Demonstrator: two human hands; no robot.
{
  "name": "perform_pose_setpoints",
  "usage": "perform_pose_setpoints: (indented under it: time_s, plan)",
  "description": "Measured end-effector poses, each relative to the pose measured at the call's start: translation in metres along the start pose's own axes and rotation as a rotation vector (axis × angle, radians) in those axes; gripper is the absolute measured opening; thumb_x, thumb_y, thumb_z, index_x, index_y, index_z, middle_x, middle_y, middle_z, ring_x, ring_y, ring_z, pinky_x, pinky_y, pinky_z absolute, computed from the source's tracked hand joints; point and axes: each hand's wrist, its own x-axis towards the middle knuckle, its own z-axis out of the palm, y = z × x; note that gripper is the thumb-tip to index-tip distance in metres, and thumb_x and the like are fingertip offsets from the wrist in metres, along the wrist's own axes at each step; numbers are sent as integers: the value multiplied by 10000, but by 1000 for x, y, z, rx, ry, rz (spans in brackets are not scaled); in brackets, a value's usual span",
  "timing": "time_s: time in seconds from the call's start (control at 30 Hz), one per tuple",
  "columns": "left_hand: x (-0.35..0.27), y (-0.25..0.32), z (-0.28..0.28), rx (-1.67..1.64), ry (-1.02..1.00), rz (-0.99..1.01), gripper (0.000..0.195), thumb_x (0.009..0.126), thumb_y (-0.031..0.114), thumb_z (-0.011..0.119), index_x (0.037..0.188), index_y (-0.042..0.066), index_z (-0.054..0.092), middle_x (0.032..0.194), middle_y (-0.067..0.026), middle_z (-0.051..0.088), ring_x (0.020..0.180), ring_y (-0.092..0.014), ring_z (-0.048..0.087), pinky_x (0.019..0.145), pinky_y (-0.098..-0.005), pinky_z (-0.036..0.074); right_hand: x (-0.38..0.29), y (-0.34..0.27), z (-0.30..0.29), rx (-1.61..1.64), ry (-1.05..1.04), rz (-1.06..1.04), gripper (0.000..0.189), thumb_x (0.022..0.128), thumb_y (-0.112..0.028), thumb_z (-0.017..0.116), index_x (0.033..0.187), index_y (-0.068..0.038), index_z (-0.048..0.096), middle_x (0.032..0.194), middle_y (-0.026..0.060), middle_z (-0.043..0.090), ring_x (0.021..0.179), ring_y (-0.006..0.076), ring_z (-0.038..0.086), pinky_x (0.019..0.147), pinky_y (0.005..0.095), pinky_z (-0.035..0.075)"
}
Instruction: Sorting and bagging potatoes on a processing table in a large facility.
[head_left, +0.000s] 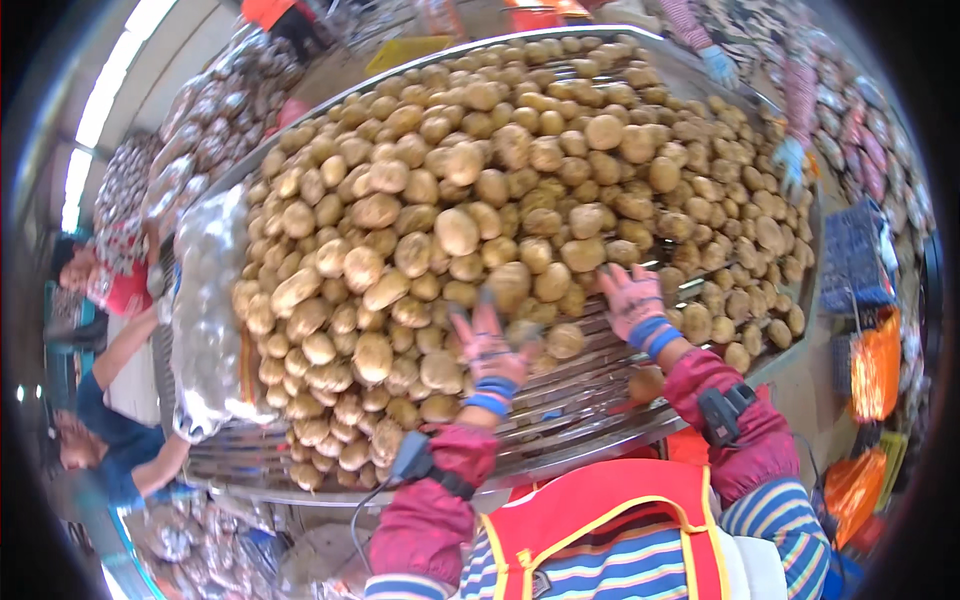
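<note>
A large heap of potatoes (457, 232) covers a slatted metal sorting table (570, 412). My left hand (491, 349), in a pinkish glove with dark fingertips and blue bands at the wrist, reaches over the near edge of the heap with fingers spread; its fingertips are blurred beside a few potatoes. To its right, my right hand (632, 300), gloved alike, rests its spread fingers against potatoes at the heap's edge, above bare slats. A lone potato (646, 385) lies just below my right wrist. Neither hand is closed round a potato.
A filled clear plastic sack (210, 300) stands at the table's left end, held by a person's gloved hand (196, 426). Another person's blue gloves (790, 161) reach over the right side. Blue crates (855, 259) and orange bags (876, 367) stand at right. The table has a raised metal rim (525, 480).
</note>
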Motion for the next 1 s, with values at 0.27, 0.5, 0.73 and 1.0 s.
perform_pose_setpoints:
  time_s: [0.27, 0.5, 0.73, 1.0]
  plan:
    - [-57, 58, 11, 201, -425, 339, 788, 702, 504, 636, 1371, 173, 385, 1404, -241, 326, 1328, -405, 264, 1078, -590, 119, -52, 67, 7, 71, -48, 46, 621, 618, -277, 736, 1184, -132, 526, 1163, 122, 510, 1085, 317, 467, 907, 438, 390]
    - [-79, -12, -79, 98, -3, 278, 678, 704, 479, 639, 1279, 149, 495, 1388, -151, 379, 1322, -358, 285, 1095, -572, 92, -79, 78, -11, 261, -241, 172, 626, 644, -251, 749, 1194, -79, 505, 1109, 137, 552, 1074, 305, 513, 942, 397, 407]
    - [-64, -115, -145, 394, 144, -272, 933, 640, 458, 747, 1408, 148, 317, 1498, -130, 206, 1351, -403, 221, 1088, -598, 65, -12, -17, -60, 753, 112, -155, 433, 665, -192, 691, 1054, -47, 569, 1009, 154, 596, 961, 303, 585, 852, 360, 472]
    - [-55, -77, -115, 38, 109, -9, 931, 556, 448, 795, 1369, 253, 384, 1510, -167, 110, 1354, -367, 235, 1069, -631, 80, 103, -155, -93, 70, -476, -183, 434, 773, -262, 579, 1170, -89, 574, 1180, 137, 594, 1059, 277, 597, 868, 368, 492]
